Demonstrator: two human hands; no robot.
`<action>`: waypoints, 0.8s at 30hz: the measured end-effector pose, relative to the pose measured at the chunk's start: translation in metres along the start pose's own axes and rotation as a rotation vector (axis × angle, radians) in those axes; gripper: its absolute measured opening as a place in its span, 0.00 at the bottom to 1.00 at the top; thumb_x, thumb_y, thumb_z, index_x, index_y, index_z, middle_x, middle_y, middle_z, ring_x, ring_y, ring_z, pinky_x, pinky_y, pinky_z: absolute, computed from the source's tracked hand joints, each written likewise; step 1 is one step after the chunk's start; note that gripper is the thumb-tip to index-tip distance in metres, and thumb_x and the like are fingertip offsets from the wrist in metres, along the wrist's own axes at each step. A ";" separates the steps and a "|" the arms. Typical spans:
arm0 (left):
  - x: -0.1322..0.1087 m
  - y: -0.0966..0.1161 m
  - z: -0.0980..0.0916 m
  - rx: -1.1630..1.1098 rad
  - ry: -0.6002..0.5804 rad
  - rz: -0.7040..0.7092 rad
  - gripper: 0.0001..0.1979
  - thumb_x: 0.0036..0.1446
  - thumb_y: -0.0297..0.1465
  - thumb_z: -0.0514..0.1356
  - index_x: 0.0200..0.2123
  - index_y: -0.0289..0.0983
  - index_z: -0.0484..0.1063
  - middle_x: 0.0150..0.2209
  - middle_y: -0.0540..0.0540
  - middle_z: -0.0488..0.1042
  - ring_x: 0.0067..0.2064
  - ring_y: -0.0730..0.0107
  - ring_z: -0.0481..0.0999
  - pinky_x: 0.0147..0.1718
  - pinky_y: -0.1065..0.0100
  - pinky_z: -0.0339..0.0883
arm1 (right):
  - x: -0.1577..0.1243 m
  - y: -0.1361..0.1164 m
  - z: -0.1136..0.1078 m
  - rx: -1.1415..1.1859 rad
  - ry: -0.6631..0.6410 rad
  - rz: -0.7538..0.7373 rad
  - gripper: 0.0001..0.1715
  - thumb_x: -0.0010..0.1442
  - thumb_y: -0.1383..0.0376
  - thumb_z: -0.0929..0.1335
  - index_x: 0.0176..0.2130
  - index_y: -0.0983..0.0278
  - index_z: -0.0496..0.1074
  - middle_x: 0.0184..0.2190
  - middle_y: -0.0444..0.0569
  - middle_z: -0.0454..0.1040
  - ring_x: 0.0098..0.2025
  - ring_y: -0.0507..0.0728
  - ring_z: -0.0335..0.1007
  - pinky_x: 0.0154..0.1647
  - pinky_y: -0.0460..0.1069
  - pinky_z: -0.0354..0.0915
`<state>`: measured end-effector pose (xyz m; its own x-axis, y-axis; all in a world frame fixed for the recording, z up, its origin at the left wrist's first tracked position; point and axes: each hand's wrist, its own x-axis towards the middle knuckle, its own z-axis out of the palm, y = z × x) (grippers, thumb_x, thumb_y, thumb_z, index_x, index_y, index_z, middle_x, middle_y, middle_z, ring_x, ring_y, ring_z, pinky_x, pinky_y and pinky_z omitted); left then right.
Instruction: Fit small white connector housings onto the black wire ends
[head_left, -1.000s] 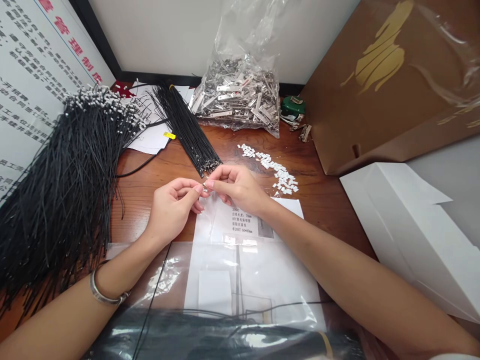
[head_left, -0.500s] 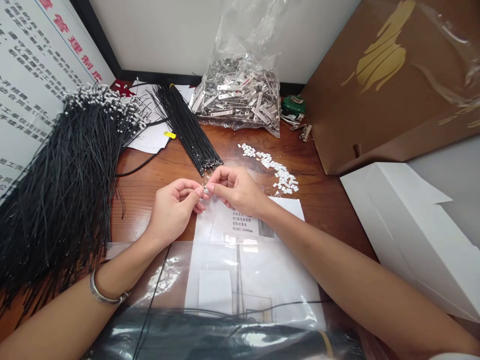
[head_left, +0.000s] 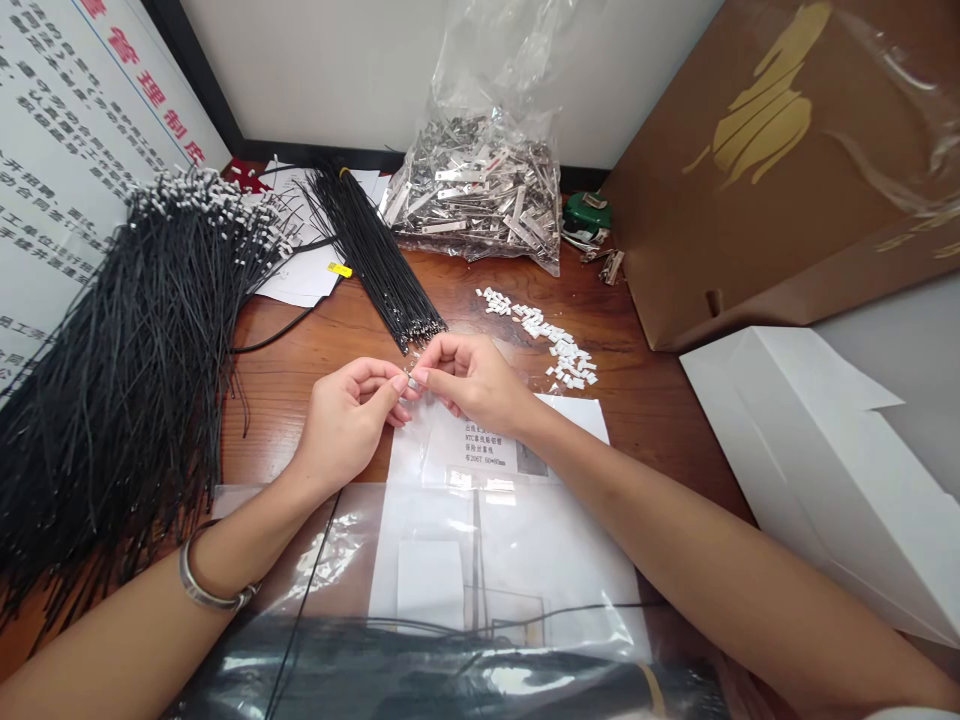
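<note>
My left hand (head_left: 351,425) is closed in a pinch over the middle of the desk. A thin black wire (head_left: 306,590) appears below that wrist and runs toward the front edge; its tip seems to be between the left fingertips. Thumb and forefinger of my right hand (head_left: 469,380) pinch a small white connector housing (head_left: 413,384), mostly hidden by the fingers. Both sets of fingertips meet there, almost touching. Just beyond them lies a bundle of black wires (head_left: 379,265) with metal terminals at the near end. Loose white housings (head_left: 571,362) are strewn to the right.
A clear bag of metal clips (head_left: 480,190) stands at the back, beside a green tape measure (head_left: 587,212). Wires with white ends (head_left: 142,330) heap up at left. A brown box (head_left: 750,170) and white carton (head_left: 817,470) border the right. Bagged wires (head_left: 450,670) lie in front.
Almost nothing differs. Both hands keep the same pinch in the same place, with only a very slight shift at the fingertips.
</note>
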<state>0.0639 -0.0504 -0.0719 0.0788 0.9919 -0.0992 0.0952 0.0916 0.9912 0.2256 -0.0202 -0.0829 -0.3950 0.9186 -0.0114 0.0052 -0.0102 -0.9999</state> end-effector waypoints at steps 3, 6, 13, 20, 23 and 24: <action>-0.001 0.000 0.000 0.003 -0.005 0.002 0.06 0.53 0.31 0.63 0.30 0.33 0.72 0.22 0.49 0.75 0.22 0.74 0.74 0.24 0.73 0.70 | 0.000 -0.001 0.000 -0.005 -0.003 0.012 0.11 0.53 0.62 0.70 0.27 0.65 0.66 0.19 0.42 0.69 0.16 0.46 0.57 0.13 0.42 0.53; -0.002 -0.001 -0.001 0.004 -0.003 -0.001 0.06 0.54 0.31 0.63 0.30 0.33 0.71 0.23 0.49 0.76 0.22 0.74 0.74 0.24 0.73 0.70 | -0.001 -0.002 0.001 -0.008 -0.006 0.023 0.09 0.53 0.63 0.69 0.27 0.65 0.66 0.20 0.42 0.69 0.16 0.45 0.57 0.13 0.42 0.54; -0.001 -0.002 -0.001 -0.026 -0.008 -0.008 0.06 0.53 0.30 0.64 0.30 0.33 0.71 0.23 0.49 0.76 0.23 0.74 0.74 0.24 0.73 0.71 | -0.001 -0.002 0.002 0.010 -0.001 0.030 0.12 0.51 0.61 0.71 0.27 0.66 0.67 0.20 0.42 0.70 0.17 0.46 0.59 0.13 0.42 0.56; 0.000 0.003 0.000 -0.085 0.036 -0.013 0.09 0.54 0.34 0.64 0.31 0.32 0.72 0.27 0.47 0.77 0.23 0.74 0.74 0.25 0.71 0.72 | 0.000 -0.001 0.000 0.095 0.030 0.020 0.15 0.53 0.56 0.72 0.31 0.66 0.70 0.16 0.38 0.65 0.16 0.46 0.58 0.12 0.42 0.55; -0.001 0.005 -0.001 -0.088 0.038 -0.019 0.10 0.53 0.35 0.64 0.31 0.32 0.73 0.27 0.47 0.77 0.23 0.74 0.74 0.25 0.71 0.71 | 0.000 -0.001 0.000 0.074 0.023 0.020 0.15 0.54 0.56 0.71 0.30 0.66 0.70 0.16 0.39 0.66 0.16 0.47 0.58 0.13 0.43 0.55; -0.001 0.005 -0.001 -0.087 0.038 -0.019 0.10 0.53 0.35 0.65 0.31 0.33 0.73 0.27 0.47 0.77 0.23 0.74 0.74 0.25 0.71 0.71 | 0.000 -0.001 0.000 0.066 0.017 0.014 0.15 0.54 0.56 0.71 0.29 0.65 0.70 0.17 0.40 0.66 0.16 0.47 0.58 0.13 0.43 0.55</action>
<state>0.0633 -0.0511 -0.0669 0.0396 0.9924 -0.1167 0.0092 0.1164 0.9932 0.2253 -0.0206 -0.0816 -0.3797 0.9248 -0.0255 -0.0508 -0.0484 -0.9975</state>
